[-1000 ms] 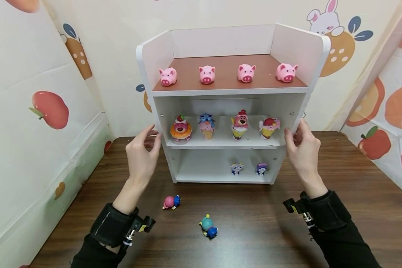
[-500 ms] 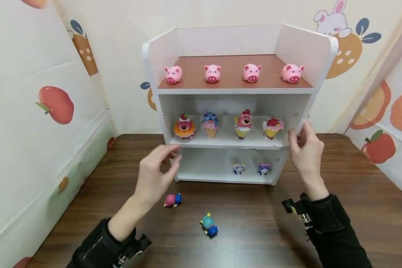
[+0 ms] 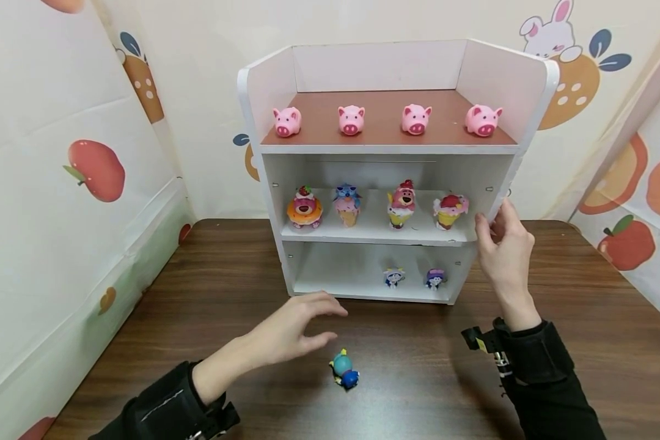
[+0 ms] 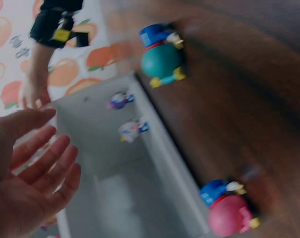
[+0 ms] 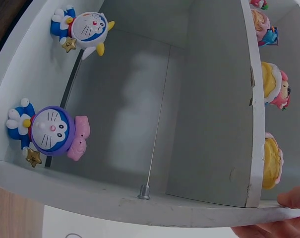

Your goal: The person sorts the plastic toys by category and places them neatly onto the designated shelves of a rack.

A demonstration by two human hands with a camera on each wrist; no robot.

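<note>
My left hand point(image 3: 294, 330) hovers over the table with fingers extended and nothing in them. Just right of it a teal-headed figurine point(image 3: 342, 368) lies on its side. A pink-headed figurine point(image 4: 230, 213), hidden by that hand in the head view, shows in the left wrist view. My right hand point(image 3: 507, 247) grips the right side panel of a white toy shelf point(image 3: 330, 299), thumb on one side and fingers on the other. Two small cat figurines, one white-capped point(image 5: 90, 29) and one purple-hooded point(image 5: 53, 129), stand on the bottom level's right half.
Several pink pigs point(image 3: 351, 120) line the brown top level. Several dessert-themed figurines, including a bear in an orange ring point(image 3: 305, 208), stand on the middle level. Fruit-printed walls point(image 3: 27, 201) enclose the wooden table point(image 3: 407, 403) at the back and sides.
My left hand has let go of the shelf's left side and moved down and right over the table, covering the pink-headed figurine. The right hand keeps its place on the shelf.
</note>
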